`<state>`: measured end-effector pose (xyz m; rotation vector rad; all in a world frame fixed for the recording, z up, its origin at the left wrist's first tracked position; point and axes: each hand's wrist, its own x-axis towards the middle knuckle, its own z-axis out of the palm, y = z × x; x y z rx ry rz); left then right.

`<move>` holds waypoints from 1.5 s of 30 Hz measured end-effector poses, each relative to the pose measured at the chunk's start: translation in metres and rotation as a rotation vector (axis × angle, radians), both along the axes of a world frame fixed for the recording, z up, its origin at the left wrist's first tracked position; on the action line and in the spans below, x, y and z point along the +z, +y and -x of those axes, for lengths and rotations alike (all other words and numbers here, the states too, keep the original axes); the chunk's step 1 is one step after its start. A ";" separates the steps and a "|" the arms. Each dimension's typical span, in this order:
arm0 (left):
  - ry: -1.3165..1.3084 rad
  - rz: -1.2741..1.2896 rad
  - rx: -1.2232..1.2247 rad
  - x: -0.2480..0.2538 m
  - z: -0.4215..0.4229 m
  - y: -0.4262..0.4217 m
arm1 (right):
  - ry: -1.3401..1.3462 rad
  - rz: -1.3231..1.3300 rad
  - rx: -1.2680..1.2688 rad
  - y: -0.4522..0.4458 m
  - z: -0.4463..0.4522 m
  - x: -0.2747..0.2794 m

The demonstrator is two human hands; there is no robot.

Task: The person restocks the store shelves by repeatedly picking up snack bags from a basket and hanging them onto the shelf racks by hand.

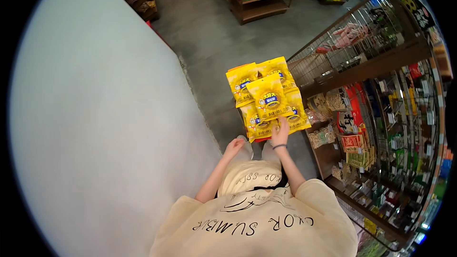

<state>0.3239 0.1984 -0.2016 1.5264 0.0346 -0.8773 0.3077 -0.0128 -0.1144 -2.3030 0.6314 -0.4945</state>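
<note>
Yellow bags (269, 99), plump and overlapping

lower yellow packets (299, 112) partly covered by top packet (267, 99); shelf price tags (391, 117) too small to read.

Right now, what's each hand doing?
Left hand: loosely curled, seemingly empty.
Right hand: at the lower edge of the top yellow snack bag; grip unclear.

A shop interior is indicated by wire shelving (371, 66) with price tags (430, 118), a tiered display stand (262, 13) and identical yellow packets (269, 97).
</note>
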 end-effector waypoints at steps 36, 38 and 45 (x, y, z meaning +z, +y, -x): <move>-0.092 -1.008 -0.762 -0.027 0.125 -0.036 | 0.126 -1.320 -1.240 -0.079 0.451 -0.113; -0.151 -1.038 -0.849 -0.028 0.131 -0.059 | 0.005 -1.452 -1.398 -0.067 0.476 -0.119; -0.389 -1.137 -1.117 -0.008 0.166 -0.162 | -0.162 -1.457 -1.564 -0.039 0.553 -0.138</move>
